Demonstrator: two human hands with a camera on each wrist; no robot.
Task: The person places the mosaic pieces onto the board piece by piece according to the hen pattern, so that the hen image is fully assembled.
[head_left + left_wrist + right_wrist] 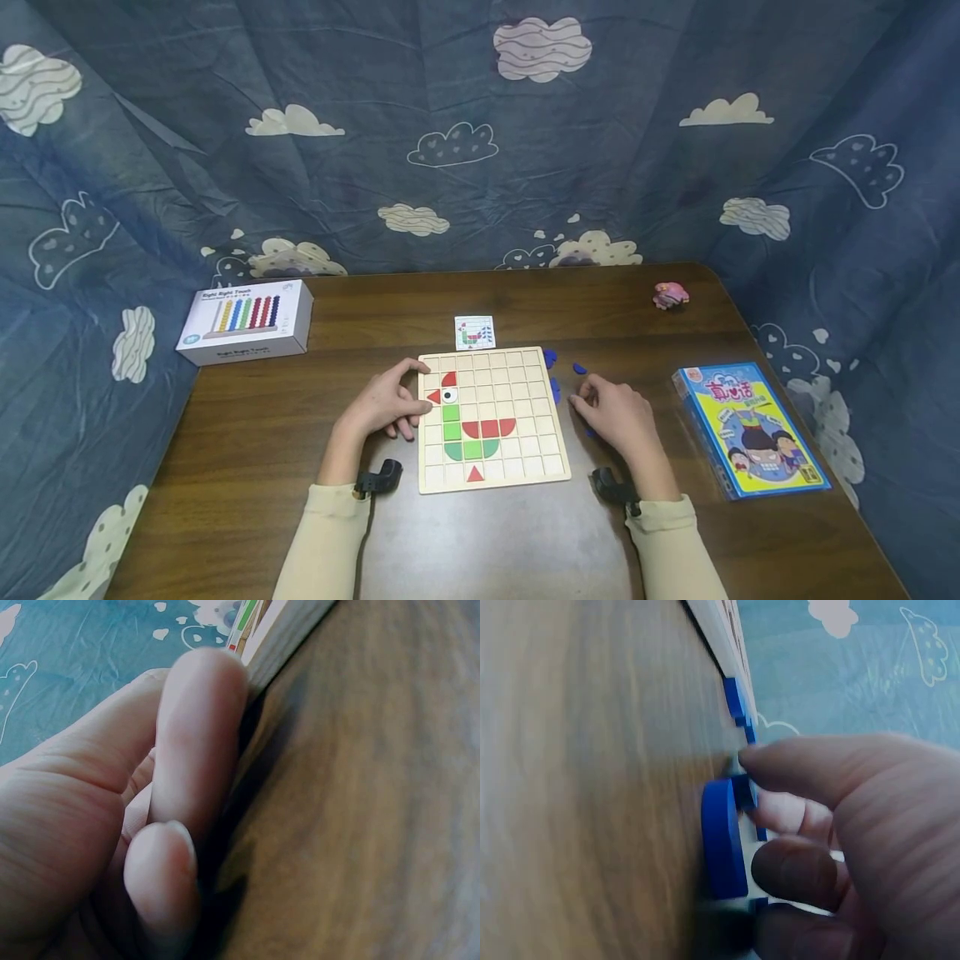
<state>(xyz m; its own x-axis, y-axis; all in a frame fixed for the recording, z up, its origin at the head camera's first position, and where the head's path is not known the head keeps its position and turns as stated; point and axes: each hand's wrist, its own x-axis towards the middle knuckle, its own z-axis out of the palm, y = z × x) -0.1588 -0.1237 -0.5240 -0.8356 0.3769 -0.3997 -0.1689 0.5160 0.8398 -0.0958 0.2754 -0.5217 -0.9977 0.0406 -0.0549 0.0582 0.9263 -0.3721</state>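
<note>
A pale wooden grid board (517,379) lies mid-table, with red, green and white pieces forming a bird-like figure on it. My left hand (386,400) is at the board's left side, its index finger at the far corner and its thumb on the edge. Loose blue pieces (555,390) lie along the board's right side. Over them hovers my right hand (617,410), fingers loosely bent. In the right wrist view, a curved blue piece (724,838) stands out close to its fingertips. A lone red triangle (475,474) is in the board's bottom row.
Behind the board lies a small picture card (475,332) with a similar coloured figure. A white box (247,323) sits at the back left, a blue and yellow box (753,429) at the right. A small pink figure (670,295) stands at the back right.
</note>
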